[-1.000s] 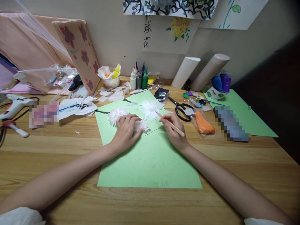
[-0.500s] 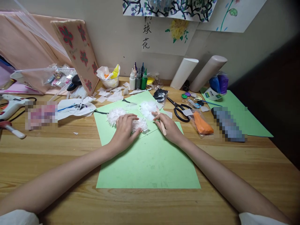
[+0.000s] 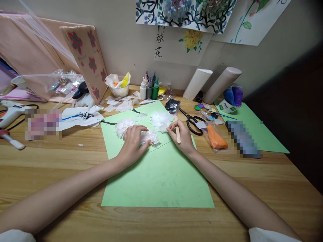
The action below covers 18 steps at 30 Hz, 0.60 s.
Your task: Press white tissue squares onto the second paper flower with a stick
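A green paper sheet (image 3: pixel 156 178) lies on the wooden table in front of me. My left hand (image 3: pixel 132 143) rests on it with curled fingers pressing a fluffy white tissue flower (image 3: pixel 150 136). A second white tissue flower (image 3: pixel 123 124) lies just left of that hand. My right hand (image 3: pixel 182 137) holds a wooden stick (image 3: pixel 178 134) and its fingertips pinch at a pile of white tissue squares (image 3: pixel 160 119).
Black scissors (image 3: pixel 193 121), an orange bagged lump (image 3: pixel 215 138) and small paint pots lie to the right. Paint bottles (image 3: pixel 150 88), a cup, and scattered tissue scraps stand at the back. A glue gun (image 3: pixel 11 112) is far left. Two paper rolls (image 3: pixel 222 84) lean on the wall.
My right hand swung the stick from pointing outward to upright in the hand and moved left to the tissue squares. The left hand stayed on the flower.
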{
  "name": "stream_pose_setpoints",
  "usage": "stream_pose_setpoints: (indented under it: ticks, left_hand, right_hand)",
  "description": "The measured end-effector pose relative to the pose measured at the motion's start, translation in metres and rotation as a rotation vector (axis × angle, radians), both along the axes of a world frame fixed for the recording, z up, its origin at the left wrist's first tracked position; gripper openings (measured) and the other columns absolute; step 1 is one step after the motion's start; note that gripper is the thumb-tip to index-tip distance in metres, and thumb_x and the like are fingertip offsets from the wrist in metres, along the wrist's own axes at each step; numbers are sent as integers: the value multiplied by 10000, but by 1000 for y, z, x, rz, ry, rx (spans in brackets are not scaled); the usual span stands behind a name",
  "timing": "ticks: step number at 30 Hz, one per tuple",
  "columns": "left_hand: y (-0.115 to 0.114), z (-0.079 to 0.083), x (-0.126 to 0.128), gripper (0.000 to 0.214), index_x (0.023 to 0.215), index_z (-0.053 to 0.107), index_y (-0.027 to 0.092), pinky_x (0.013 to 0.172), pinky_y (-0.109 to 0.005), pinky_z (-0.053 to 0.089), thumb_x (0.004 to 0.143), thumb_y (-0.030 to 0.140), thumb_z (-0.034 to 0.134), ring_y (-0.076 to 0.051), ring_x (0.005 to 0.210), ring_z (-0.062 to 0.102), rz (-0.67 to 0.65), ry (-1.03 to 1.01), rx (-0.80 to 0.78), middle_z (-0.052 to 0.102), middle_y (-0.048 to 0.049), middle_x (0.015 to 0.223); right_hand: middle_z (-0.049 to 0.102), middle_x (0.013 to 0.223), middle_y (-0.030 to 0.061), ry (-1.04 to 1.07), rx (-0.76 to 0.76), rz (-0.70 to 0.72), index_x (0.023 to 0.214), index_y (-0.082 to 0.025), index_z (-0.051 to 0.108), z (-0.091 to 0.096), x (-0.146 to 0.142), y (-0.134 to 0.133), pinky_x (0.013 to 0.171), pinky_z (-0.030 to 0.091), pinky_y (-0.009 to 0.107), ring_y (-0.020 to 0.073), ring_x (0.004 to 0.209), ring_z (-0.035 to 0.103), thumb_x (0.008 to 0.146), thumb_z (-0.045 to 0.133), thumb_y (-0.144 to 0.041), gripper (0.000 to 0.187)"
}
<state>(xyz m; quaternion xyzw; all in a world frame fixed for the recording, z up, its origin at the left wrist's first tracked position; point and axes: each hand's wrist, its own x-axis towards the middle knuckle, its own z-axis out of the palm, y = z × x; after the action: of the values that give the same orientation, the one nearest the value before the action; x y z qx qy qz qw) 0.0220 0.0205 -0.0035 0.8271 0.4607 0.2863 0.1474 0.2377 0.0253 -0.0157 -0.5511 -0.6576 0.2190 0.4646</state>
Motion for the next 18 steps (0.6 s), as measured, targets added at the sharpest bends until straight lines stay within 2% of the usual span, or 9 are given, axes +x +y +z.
stream_pose_setpoints:
  ticks: [2, 6, 8, 10, 13, 18]
  left_hand:
    - [1, 0, 0, 275, 1089, 432, 222, 935, -392, 296, 837, 242, 541, -232, 1102, 416, 11, -10, -24, 504, -58, 1152]
    - [2, 1, 0, 265, 1072, 437, 220, 919, -383, 311, 832, 242, 548, -226, 1082, 428, 19, -25, -54, 512, -53, 1129]
    - [2, 1, 0, 266, 1069, 436, 218, 913, -372, 317, 830, 233, 552, -220, 1075, 431, 20, -37, -46, 512, -49, 1120]
    - [2, 0, 0, 270, 1067, 436, 218, 914, -363, 318, 826, 219, 558, -213, 1077, 429, 20, -46, -35, 510, -45, 1116]
    - [1, 0, 0, 279, 1068, 438, 217, 920, -359, 317, 821, 205, 567, -208, 1081, 424, 16, -46, -27, 508, -41, 1112]
    - [1, 1, 0, 274, 1065, 438, 216, 923, -365, 321, 822, 203, 566, -211, 1079, 421, 17, -46, -29, 507, -42, 1106]
  right_hand:
    - [560, 800, 12, 70, 52, 93, 753, -209, 422, 7, -2, -8, 733, 409, 299, 156, 760, 541, 809, 573, -205, 161]
    - [554, 771, 10, 146, 2, 556, 686, -206, 397, 21, -11, -25, 671, 432, 273, 126, 684, 539, 809, 575, -184, 217]
    - [561, 759, 14, 78, 5, 667, 676, -202, 400, 22, -17, -30, 660, 428, 271, 127, 682, 533, 805, 571, -161, 218]
    - [564, 750, 22, -54, 71, 646, 685, -198, 413, 17, -22, -31, 663, 414, 277, 140, 699, 510, 801, 551, -123, 196]
    - [551, 729, 33, -251, 167, 514, 711, -192, 429, 7, -28, -29, 655, 391, 285, 159, 705, 468, 805, 499, -76, 165]
    - [539, 728, 37, -379, 248, 373, 747, -186, 453, 3, -31, -27, 648, 383, 283, 167, 708, 462, 833, 497, -111, 122]
